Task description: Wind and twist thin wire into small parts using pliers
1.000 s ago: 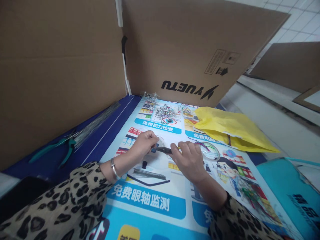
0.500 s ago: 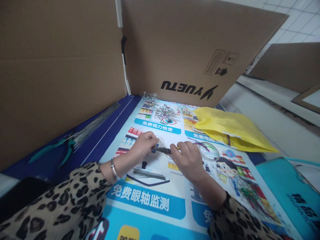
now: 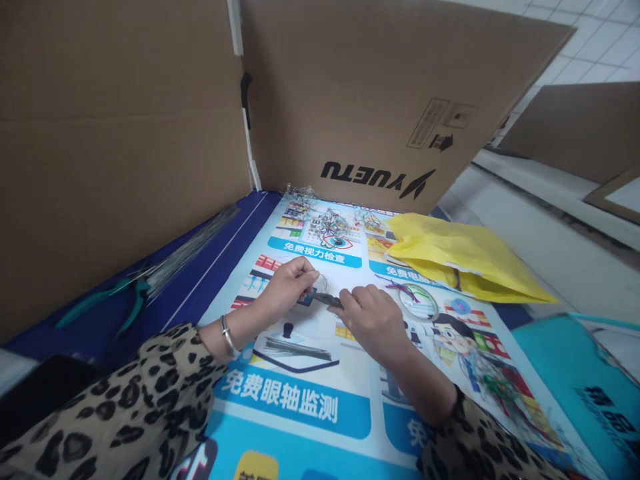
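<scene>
My right hand (image 3: 373,323) is closed around the handles of dark-jawed pliers (image 3: 327,299), which point left. Thumb and fingers of my left hand (image 3: 287,288) pinch a thin wire (image 3: 324,284), whose faint loop shows just above the plier jaws. The jaw tips meet the wire close to my left fingertips; the exact grip there is too small to make out. Below both hands, a bundle of short straight wires (image 3: 299,349) lies on the printed sheet (image 3: 350,373). Right of my right hand is a clear round ring-shaped dish (image 3: 419,301) with coloured wires in it.
Teal-handled pliers (image 3: 134,307) and long straight wires (image 3: 193,250) lie at left. A tangle of wire pieces (image 3: 330,227) sits at the back before a cardboard wall (image 3: 370,100). At right are a yellow bag (image 3: 465,257), coloured wires (image 3: 500,393) and a teal packet (image 3: 565,380).
The plier jaws have swung slightly upward, and my right hand has shifted and tilted a little. My left hand has risen slightly, keeping its pinch.
</scene>
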Demonstrator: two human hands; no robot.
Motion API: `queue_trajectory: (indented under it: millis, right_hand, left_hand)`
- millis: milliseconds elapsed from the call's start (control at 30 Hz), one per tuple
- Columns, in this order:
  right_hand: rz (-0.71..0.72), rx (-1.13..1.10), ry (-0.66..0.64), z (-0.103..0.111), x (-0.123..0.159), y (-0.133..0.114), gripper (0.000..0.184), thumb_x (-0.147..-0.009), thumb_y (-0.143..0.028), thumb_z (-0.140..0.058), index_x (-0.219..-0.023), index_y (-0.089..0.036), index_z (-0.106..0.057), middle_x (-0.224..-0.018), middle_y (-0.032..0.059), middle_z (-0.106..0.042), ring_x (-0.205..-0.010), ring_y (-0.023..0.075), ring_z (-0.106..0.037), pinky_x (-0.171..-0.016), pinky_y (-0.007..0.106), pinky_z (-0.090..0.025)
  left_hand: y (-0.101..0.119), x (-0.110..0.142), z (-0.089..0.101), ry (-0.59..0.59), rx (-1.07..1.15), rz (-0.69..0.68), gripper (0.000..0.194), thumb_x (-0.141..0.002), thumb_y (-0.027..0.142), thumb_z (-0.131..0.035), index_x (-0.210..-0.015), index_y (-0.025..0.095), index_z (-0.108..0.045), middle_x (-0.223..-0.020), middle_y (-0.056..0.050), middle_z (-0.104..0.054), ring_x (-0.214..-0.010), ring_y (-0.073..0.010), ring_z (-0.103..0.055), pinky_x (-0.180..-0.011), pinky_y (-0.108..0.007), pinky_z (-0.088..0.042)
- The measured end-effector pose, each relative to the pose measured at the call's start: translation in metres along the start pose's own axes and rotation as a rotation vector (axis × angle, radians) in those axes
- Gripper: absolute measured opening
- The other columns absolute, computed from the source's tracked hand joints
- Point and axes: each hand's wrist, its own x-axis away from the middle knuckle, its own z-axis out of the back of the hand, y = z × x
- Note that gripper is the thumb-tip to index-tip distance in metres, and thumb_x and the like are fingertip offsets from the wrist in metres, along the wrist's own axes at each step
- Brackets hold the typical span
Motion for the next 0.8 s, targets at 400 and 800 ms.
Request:
queue_trajectory:
  millis: [400, 800]
  right_hand:
    - [-0.139, -0.388, -0.343, -0.004, -0.002, 0.001, 0.025, -0.085, -0.041, -0.051, -0.082, -0.019, -0.062, -0.076, 0.0029, -0.065, -0.07, 0.0138, -0.058, -0.057, 0.023, -0.033]
    - [-0.336, -0.981, -0.719, 0.015, -0.009, 0.014, 0.034, -0.081, -0.047, -0.049, -0.065, -0.017, -0.057, -0.056, -0.0041, -0.048, -0.055, 0.0091, -0.042, -0.049, 0.021, -0.027]
  left_hand:
    - [-0.001, -0.003, 0.01, -0.232, -0.08, -0.092, 0.015, -0.078, 0.03, -0.053, -0.071, 0.016, -0.05, -0.058, 0.005, -0.048, -0.047, -0.0058, -0.041, -0.047, -0.017, -0.034]
    - [0.012, 0.003, 0.012, -0.421, -0.416, -0.31, 0.015, -0.081, 0.022, -0.049, -0.068, 0.016, -0.053, -0.064, 0.003, -0.049, -0.06, -0.0087, -0.045, -0.058, -0.019, -0.034]
